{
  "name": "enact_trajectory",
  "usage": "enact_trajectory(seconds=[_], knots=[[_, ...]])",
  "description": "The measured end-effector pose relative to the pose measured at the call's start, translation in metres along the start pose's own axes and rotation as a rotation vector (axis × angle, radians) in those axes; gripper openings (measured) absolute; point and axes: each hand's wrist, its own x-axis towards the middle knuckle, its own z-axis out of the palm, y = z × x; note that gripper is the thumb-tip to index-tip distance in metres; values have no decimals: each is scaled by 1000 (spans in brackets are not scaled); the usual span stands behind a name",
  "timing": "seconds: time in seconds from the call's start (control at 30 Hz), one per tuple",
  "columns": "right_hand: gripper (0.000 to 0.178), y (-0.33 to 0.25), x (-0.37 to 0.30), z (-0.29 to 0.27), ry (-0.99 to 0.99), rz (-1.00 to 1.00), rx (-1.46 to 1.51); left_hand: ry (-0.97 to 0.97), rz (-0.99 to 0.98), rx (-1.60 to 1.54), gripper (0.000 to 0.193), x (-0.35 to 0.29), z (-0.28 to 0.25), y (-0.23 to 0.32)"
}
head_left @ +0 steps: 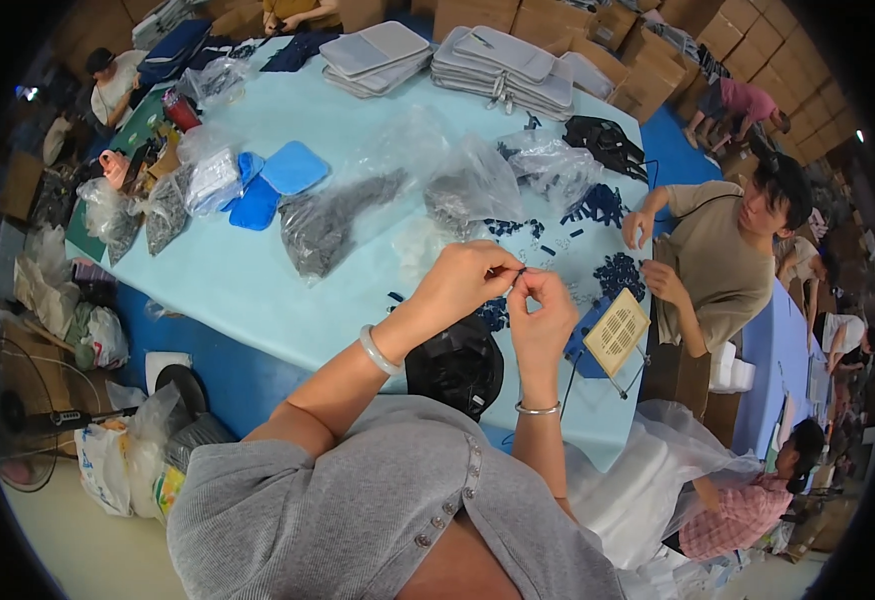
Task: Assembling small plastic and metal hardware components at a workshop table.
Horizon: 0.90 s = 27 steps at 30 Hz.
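Over the near edge of the table, my left hand [468, 283] and my right hand [545, 316] meet at the fingertips. Both pinch one small dark piece [521, 271], too small and covered for me to name. Just below them lies a black fabric pouch [455, 368] on the table edge. Small dark blue strips [494, 315] are scattered behind my right hand, and more form a pile [619, 274] to the right. Tiny shiny bits [555, 241] are spread among them.
A blue stand with a yellow printed plate [618, 332] is right of my hand. Across the light blue table [358, 305] lie a clear bag of dark pieces [328, 225], blue pads [295, 167] and stacked grey cases [503, 70]. A co-worker [713, 250] handles strips at the right edge.
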Motion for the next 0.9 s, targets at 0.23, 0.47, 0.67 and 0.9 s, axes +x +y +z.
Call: enact_trajectory(seconds=[0.23,0.47,0.67,0.9], knots=[[11,-13,4,-6,-46,9,-277,106,153,83,7,-2,5,6],[10,-13,6,-14,-94,-126,-303,124,84,-118,7,-5,10,-2],[4,-5,-1,-11,-164,192,177,93,-274,-607,4,-8,17,-13],[7,4,-5,-7,-142,350,399,98,-242,-356,13,-11,17,-10]])
